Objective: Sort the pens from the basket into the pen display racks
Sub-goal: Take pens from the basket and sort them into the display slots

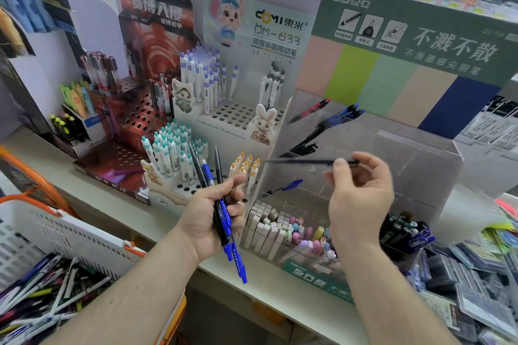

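Observation:
My left hand (pixel 211 211) grips a bundle of blue and black pens (pixel 221 215), tips pointing up toward the racks. My right hand (pixel 360 198) pinches a thin black pen (pixel 302 161), held level in front of the clear acrylic rack (pixel 406 154), which holds red, blue and black pens in its slots. The white basket (pixel 70 232) with orange handles sits at lower left, with several mixed pens (pixel 42 294) inside. A white cartoon-animal pen rack (pixel 224 114) and a red rack (pixel 131 123) stand behind my left hand.
A white shelf edge (pixel 266 285) runs across below my hands. Boxed erasers and pastel items (pixel 283 229) fill the bottom of the acrylic stand. Packaged stationery (pixel 462 274) piles up at right. Highlighters (pixel 66 126) stand at far left.

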The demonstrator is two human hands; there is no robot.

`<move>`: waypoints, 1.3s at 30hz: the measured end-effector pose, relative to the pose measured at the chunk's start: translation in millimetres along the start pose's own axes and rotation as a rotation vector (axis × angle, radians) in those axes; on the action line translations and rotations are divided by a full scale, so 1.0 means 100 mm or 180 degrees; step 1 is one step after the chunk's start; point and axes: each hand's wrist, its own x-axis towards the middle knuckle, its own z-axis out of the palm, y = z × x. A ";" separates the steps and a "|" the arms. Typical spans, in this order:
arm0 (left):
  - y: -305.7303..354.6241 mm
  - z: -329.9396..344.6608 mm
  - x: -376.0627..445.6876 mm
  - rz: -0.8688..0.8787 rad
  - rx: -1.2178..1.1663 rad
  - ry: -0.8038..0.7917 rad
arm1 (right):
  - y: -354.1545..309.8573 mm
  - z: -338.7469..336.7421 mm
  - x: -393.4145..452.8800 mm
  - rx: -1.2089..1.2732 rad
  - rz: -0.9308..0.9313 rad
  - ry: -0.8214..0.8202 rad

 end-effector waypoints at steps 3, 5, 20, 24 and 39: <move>0.01 0.00 -0.01 -0.0002 0.0104 0.0008 | -0.06 0.04 0.19 -0.0193 -0.0909 0.0313; 0.01 0.01 -0.01 0.0013 0.0165 0.0013 | -0.05 0.09 0.34 -0.0453 -0.1182 0.0421; 0.04 -0.02 -0.01 -0.0082 0.0346 -0.0034 | 0.39 0.51 0.58 -0.2547 -0.1722 -0.0768; 0.03 -0.02 -0.02 -0.0106 0.0448 -0.0046 | 0.43 0.51 0.57 -0.2935 -0.1510 -0.1017; -0.06 0.02 -0.08 -0.0356 0.1318 -0.0416 | 0.22 0.45 -0.32 -0.1245 0.1051 -0.2308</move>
